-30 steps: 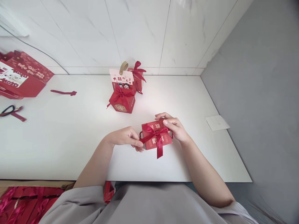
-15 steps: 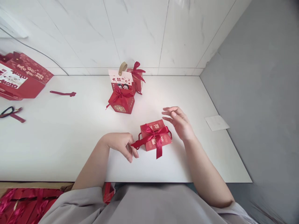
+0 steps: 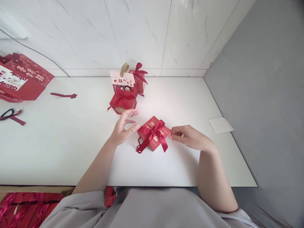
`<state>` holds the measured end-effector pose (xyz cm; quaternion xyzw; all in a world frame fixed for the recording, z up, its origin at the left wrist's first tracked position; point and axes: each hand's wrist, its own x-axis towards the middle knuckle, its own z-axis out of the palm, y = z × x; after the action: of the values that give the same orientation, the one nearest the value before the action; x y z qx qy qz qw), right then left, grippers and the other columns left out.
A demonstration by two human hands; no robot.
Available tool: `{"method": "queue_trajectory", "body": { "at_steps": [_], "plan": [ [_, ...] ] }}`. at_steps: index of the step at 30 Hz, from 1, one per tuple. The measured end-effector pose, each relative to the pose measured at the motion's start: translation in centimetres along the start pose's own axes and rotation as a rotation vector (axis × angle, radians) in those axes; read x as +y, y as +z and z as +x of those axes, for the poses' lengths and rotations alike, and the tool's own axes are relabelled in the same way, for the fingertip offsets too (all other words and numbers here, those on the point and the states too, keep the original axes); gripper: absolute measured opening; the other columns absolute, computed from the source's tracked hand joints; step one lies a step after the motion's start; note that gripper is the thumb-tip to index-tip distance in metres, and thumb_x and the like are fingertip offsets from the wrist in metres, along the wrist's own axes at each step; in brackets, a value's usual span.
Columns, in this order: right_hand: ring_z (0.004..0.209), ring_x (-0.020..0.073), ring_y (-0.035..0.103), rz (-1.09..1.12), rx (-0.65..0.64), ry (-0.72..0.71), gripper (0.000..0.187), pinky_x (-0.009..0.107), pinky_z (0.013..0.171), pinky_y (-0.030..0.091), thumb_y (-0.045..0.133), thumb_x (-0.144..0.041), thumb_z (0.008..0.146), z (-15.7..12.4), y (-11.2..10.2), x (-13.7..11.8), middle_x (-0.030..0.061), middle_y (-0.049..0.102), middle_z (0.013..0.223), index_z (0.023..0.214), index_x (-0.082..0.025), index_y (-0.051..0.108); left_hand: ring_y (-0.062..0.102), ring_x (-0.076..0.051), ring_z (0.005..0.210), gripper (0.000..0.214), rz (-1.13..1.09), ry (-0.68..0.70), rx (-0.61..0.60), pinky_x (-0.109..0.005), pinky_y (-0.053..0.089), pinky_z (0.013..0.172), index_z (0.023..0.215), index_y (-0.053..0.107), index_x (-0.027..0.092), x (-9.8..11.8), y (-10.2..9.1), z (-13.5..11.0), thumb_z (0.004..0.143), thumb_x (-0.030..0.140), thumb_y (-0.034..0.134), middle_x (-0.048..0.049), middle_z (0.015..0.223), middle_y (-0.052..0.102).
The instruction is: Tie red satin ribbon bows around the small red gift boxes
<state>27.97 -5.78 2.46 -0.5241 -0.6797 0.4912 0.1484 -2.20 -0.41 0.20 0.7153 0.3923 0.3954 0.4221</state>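
Red box lies on counter, bow up, prob. to avoid crushing, w/ R hand grip pinching its corner, prob. for control, & L hand grip spread just beside.

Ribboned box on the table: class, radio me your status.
Left hand open beside the ribboned box; right hand curled at its right corner. Bow tied. Other red boxes behind, none between hands.

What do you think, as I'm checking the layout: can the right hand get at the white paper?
Probably yes: nothing stands between the right hand, at a corner of the nearest box, and the white paper on its right.
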Motion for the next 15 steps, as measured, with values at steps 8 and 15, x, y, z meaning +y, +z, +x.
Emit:
{"method": "queue_trajectory", "body": {
  "at_steps": [8,15],
  "plan": [
    [0.085,0.0190,0.057,0.131,0.076,-0.014,0.043,0.030,0.076,0.041,0.046,-0.059,0.095,0.0,-0.3,-0.5,0.0024,0.066,0.088,0.082,-0.022,0.065,0.047,-0.028,0.131,0.038,0.043,0.201,-0.059,-0.048,0.040,0.111,0.113,0.058,0.024,0.9,1.9,-0.4,0.079,0.028,0.075,-0.0102,0.134,0.052],
    [0.069,0.0150,0.051,0.346,-0.057,-0.148,0.044,0.030,0.070,0.040,0.054,-0.055,0.093,0.8,1.2,-1.3,0.0005,0.057,0.071,0.071,-0.018,0.058,0.054,-0.026,0.125,0.016,0.048,0.146,-0.125,-0.046,0.040,0.111,0.075,0.059,0.019,1.2,2.0,-0.4,0.087,0.027,0.066,-0.0096,0.127,0.058]
  ]
}}
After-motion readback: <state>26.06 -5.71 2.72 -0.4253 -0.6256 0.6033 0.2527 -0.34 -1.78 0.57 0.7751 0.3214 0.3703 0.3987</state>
